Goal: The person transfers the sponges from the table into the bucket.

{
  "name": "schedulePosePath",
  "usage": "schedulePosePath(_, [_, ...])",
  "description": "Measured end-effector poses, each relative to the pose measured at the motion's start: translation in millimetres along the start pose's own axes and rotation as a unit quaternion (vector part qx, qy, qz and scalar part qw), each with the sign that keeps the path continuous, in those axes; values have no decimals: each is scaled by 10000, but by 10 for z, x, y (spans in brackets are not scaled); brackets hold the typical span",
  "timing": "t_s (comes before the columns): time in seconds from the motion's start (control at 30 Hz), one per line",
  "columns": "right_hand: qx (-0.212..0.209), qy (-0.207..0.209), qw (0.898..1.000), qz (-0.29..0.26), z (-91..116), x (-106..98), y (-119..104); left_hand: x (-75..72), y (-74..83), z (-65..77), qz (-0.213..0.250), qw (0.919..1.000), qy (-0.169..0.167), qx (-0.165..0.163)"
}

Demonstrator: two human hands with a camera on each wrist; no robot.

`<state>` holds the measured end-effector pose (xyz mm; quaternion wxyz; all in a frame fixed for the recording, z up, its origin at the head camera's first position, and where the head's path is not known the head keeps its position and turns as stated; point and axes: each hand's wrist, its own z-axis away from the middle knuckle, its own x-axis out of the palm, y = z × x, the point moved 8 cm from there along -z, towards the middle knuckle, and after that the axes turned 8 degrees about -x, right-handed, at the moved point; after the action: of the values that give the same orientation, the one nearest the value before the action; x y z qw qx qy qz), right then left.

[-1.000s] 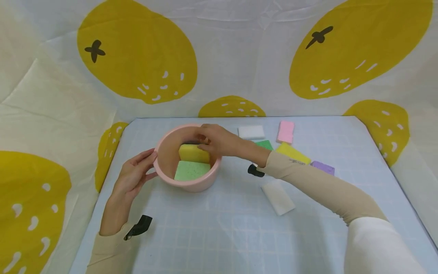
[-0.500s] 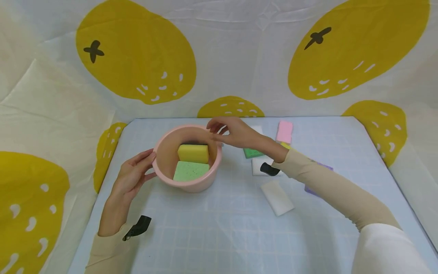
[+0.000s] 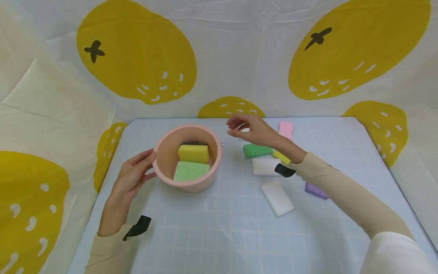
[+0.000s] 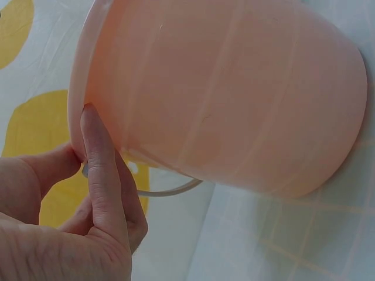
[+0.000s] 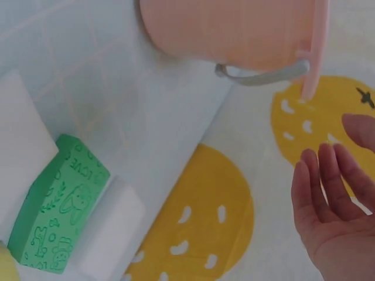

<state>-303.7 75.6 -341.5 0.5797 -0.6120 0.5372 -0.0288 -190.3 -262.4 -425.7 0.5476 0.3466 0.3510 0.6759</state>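
A pink bucket (image 3: 163,167) stands at the left of the table, holding a yellow sponge (image 3: 193,154) and a light green sponge (image 3: 191,171). My left hand (image 3: 131,177) pinches its left rim between thumb and fingers, as the left wrist view also shows. Right of the bucket, my right hand (image 3: 251,129) hovers with loosely bent fingers and holds nothing. Under and near it lie a dark green sponge (image 3: 257,150) with printed drawings, a white sponge (image 3: 265,166) and a pink sponge (image 3: 285,129). My right hand partly hides another white sponge (image 5: 111,228) at the back.
Nearer the front lies a white block (image 3: 278,198), with a purple sponge (image 3: 315,190) to its right, partly under my right forearm. A yellow sponge (image 3: 281,156) is mostly covered by that arm. A grey handle (image 5: 263,73) hangs along the bucket's side. Behind the table rises a lemon-patterned cloth (image 3: 239,57).
My right hand has let go of the yellow sponge in the bucket, come out over the rim and moved right. The left hand stays on the rim.
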Motion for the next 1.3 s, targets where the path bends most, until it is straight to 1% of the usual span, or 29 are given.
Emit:
schedulePosePath(0.4, [313,95,9995,33,256,-69,350,-10,-3,-10,-77,9999,45,64])
schedulePosePath(0.57, [406,151,9991,-15,358,-88,501,-5,0,2,-8,10000,-9,62])
schedulePosePath(0.7, [605,191,9980,33,440,-98,646,0,-1,6,1,10000,-17,26])
schedulePosePath(0.8, [746,172,9970,96,493,-100,752,-3,-2,-5,-43,10000,32,-1])
schedulePosePath(0.97, [864,114,9961,116,581,-110,888,-17,-26,-26,-52,9999,109,-70])
schedulePosePath(1.17, [1035,83,9943,228,699,-138,1050,-14,-18,-31,-2,10000,55,-48])
schedulePosePath(1.3, [1153,-48,9926,376,763,-123,1145,-18,-18,-25,20,10000,30,-14])
